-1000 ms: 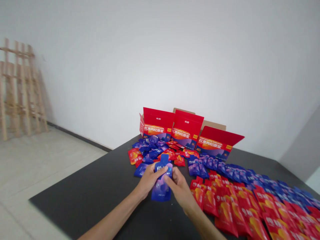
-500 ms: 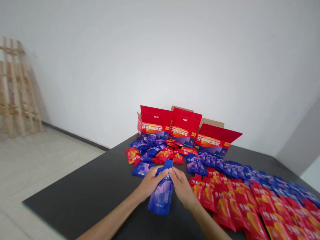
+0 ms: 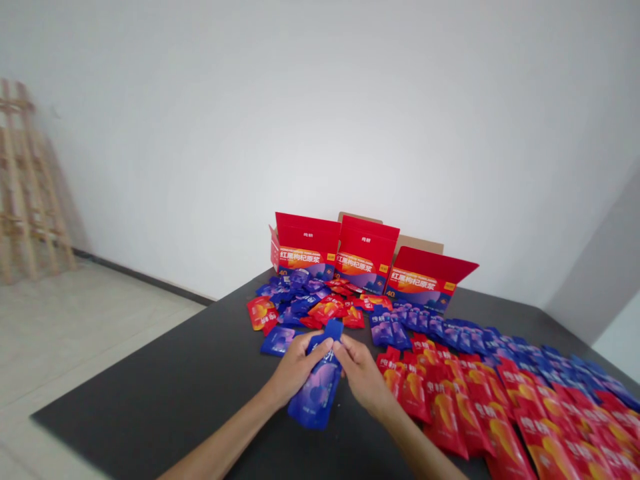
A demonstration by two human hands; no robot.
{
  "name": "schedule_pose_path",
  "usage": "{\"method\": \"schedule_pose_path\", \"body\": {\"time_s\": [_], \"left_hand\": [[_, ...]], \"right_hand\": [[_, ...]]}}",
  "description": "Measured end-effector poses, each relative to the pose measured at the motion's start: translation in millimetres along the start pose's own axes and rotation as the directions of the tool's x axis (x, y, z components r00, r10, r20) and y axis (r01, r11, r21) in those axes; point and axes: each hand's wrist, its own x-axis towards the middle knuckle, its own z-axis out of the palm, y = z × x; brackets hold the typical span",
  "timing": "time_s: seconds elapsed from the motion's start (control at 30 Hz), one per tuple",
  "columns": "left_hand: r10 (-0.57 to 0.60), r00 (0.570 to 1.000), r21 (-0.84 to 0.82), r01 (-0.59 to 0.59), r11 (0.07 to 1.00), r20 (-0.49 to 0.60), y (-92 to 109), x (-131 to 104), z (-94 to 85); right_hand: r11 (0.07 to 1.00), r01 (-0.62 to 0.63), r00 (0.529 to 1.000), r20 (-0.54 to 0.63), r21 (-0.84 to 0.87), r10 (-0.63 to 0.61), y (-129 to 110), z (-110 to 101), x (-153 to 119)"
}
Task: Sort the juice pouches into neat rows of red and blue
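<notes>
A blue pouch (image 3: 316, 393) hangs tilted between my two hands, its narrow top pointing away from me. My left hand (image 3: 299, 363) grips its upper left side, thumb on the front. From the right, my right hand (image 3: 361, 370) pinches the pouch's upper edge, its thumb close beside the other thumb. Just beyond my left hand a single blue pouch (image 3: 278, 340) lies flat. Red pouches (image 3: 443, 407) lie in overlapping rows right of my right hand, with a band of blue pouches (image 3: 465, 335) behind them.
Three open red boxes (image 3: 307, 250) (image 3: 367, 257) (image 3: 425, 280) stand at the back of the black table (image 3: 165, 393), before a white wall. A mixed heap of blue and red pouches (image 3: 300, 300) lies before them. Wooden racks (image 3: 25, 193) lean at the far left.
The lower end of the held pouch has swung to the left. Both hands keep their hold on it. The whole view has shifted slightly.
</notes>
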Motion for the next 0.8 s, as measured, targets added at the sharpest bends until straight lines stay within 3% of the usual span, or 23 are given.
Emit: {"method": "schedule_pose_path", "body": {"time_s": [0.17,0.37,0.57,0.8], "left_hand": [[-0.042,0.998,-0.080,0.045,0.996,0.049,-1,-2,3.1],[0.055,0.994,0.021,-0.057,0.998,0.095,-4,1,1.4],[0.082,0.990,0.066,-0.090,0.994,0.113,-9,2,3.3],[0.003,0.971,0.013,-0.006,1.000,0.240,-8,1,7.9]], "right_hand": [[0.999,-0.004,0.992,-0.122,0.053,0.010,3,1,-2],[0.997,-0.072,0.945,-0.317,0.038,0.080,10,0,-4],[1.000,0.003,0.987,-0.163,0.031,0.002,8,-6,-2],[0.994,-0.113,0.935,-0.340,-0.015,0.101,19,-20,0]]}}
